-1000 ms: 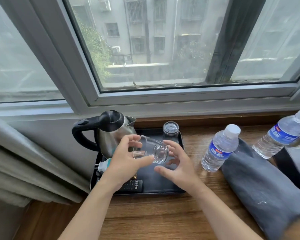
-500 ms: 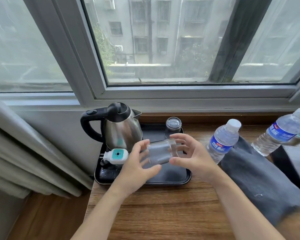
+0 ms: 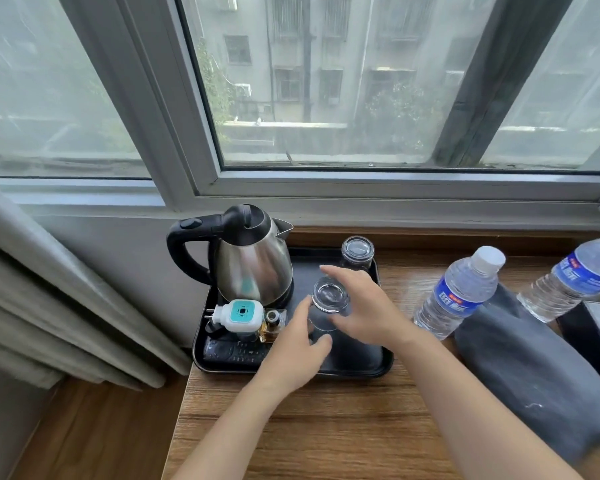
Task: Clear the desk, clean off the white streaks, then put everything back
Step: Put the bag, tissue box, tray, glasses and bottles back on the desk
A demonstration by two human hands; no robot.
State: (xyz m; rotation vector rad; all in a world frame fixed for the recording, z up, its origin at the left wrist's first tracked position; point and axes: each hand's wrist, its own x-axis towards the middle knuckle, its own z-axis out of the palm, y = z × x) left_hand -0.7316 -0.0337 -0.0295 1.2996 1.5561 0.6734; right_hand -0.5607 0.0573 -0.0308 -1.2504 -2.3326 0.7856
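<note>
A clear glass point(image 3: 329, 299) stands upside down on the black tray point(image 3: 361, 365), between my two hands. My left hand point(image 3: 298, 351) touches its left side with thumb and fingers. My right hand point(image 3: 364, 306) wraps its right side. A second upturned glass point(image 3: 357, 251) stands at the tray's back right. A steel kettle point(image 3: 253, 261) with a black handle fills the tray's back left. A white and teal plug-in device point(image 3: 238, 315), a small amber bottle point(image 3: 272, 323) and a black remote point(image 3: 236, 351) lie at the tray's front left.
Two water bottles point(image 3: 459, 292) point(image 3: 575, 278) stand on the wooden desk point(image 3: 326, 427) to the right. A grey cloth point(image 3: 527, 368) lies by them, next to a dark box point(image 3: 589, 330). Curtains point(image 3: 49, 306) hang left; the window sill runs behind.
The glass was held sideways in the air between both hands. It has turned mouth down and come to stand on the tray in front of the other glass.
</note>
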